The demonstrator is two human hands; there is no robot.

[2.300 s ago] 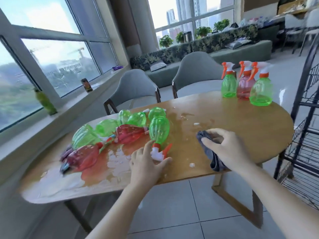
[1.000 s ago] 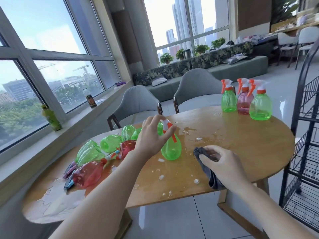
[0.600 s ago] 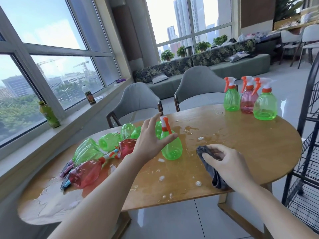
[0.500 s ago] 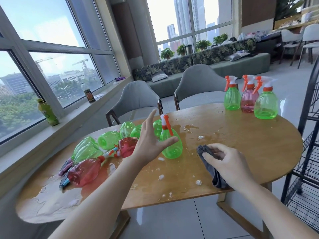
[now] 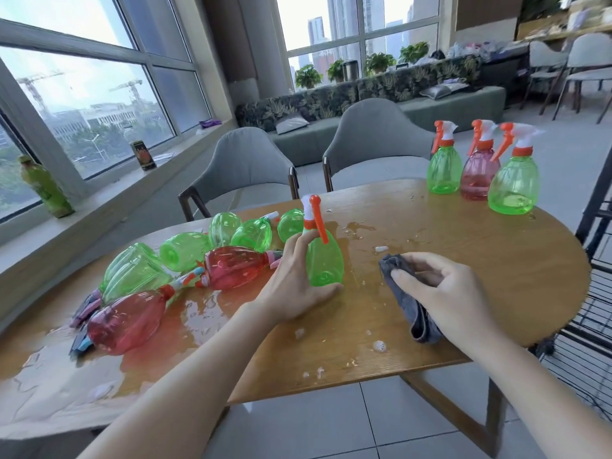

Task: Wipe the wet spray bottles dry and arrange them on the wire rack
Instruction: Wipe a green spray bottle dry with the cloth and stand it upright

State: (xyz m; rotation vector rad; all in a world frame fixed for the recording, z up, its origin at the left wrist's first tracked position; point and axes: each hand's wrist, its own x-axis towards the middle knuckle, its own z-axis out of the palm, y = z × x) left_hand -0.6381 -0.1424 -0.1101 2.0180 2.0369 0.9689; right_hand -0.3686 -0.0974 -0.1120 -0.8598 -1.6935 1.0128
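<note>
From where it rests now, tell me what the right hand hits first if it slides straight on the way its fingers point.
Likely the upright green bottle that the left hand holds.

Wire rack (image 5: 592,207) mostly cut off.

— Any readable markings from your end?

— None I can confirm. The can (image 5: 143,155) and green bottle (image 5: 46,187) on the windowsill carry labels, too blurred to read.
</note>
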